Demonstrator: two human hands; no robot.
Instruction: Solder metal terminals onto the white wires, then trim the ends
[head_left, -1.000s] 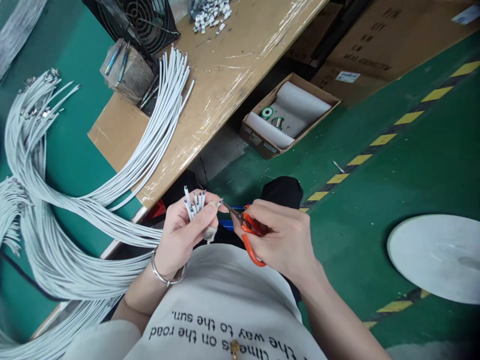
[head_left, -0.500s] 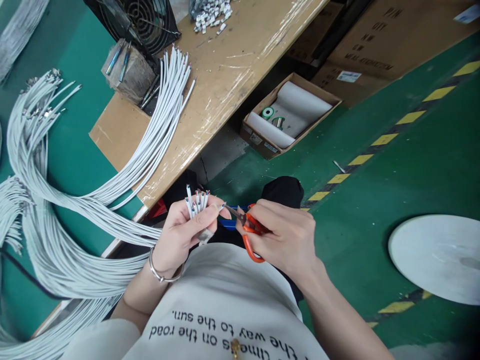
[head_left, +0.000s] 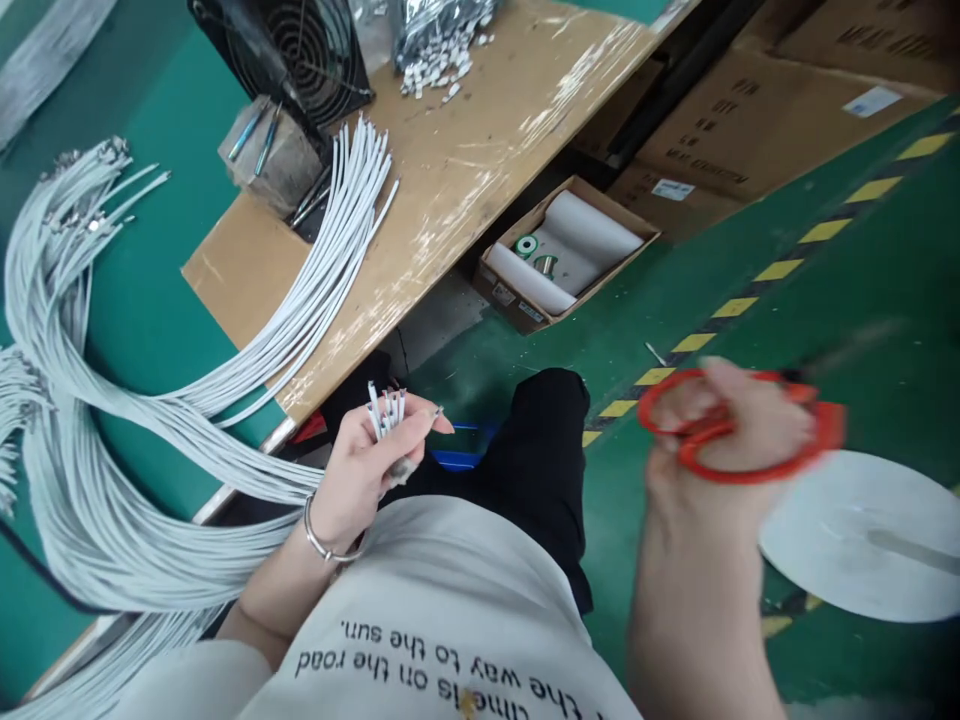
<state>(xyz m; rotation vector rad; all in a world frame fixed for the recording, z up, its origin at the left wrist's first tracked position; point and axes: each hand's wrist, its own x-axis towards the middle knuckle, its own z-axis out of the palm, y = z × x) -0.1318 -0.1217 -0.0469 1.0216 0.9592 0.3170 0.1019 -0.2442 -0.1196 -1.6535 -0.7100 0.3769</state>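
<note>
My left hand (head_left: pixel 375 450) is closed around a bunch of white cables (head_left: pixel 388 412), whose cut ends stick up above the fingers. One cable tip pokes out between thumb and forefinger. From this fist the cables run left across the bench edge to a long white cable bundle (head_left: pixel 187 545). Far out to the right, my right hand (head_left: pixel 739 425) grips a pair of scissors (head_left: pixel 720 455) by the orange handles. Their blades point away to the upper right and are smeared by motion.
A brown cardboard-covered bench (head_left: pixel 450 190) holds more cable ends (head_left: pixel 341 240), a black fan (head_left: pixel 300 60), a taped block (head_left: pixel 270 160) and small white connectors (head_left: pixel 442 65). An open carton (head_left: pixel 517 315) with solder spools stands below. A white round disc (head_left: pixel 847 540) lies right, by striped floor tape (head_left: pixel 735 308).
My right hand has swung away from the cables to the right, carrying the scissors, now turned outward. My left hand stays nearly in place with its bunch. The view has shifted slightly.
</note>
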